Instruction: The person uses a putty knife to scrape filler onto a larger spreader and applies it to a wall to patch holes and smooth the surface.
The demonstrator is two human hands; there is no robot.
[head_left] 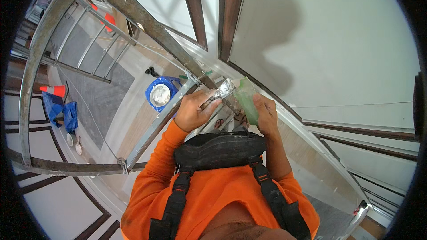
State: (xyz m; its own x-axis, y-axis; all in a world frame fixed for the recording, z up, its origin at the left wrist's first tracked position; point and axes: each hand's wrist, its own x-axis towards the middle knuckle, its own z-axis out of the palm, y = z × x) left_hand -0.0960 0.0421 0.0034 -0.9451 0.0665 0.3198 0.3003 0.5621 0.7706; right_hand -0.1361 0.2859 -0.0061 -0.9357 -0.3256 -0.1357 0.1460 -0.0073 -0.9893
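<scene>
My left hand [195, 110] is closed around a putty knife [223, 89] with a smeared, silvery blade that points up and to the right. My right hand [266, 114] grips a thin, pale green plastic spreader [246, 99] by its right side. The two tools meet or nearly meet in front of my chest; whether they touch I cannot tell. Whitish residue marks the knife and the spreader's upper edge.
Metal scaffold bars [151, 26] run close along my left, with a ladder-like frame [95, 40] beyond. Far below stands a blue stool [149, 93] bearing a round white container [160, 95]. Orange cones [54, 90] and blue sheeting [66, 114] lie left. A white panelled wall [347, 53] rises on the right.
</scene>
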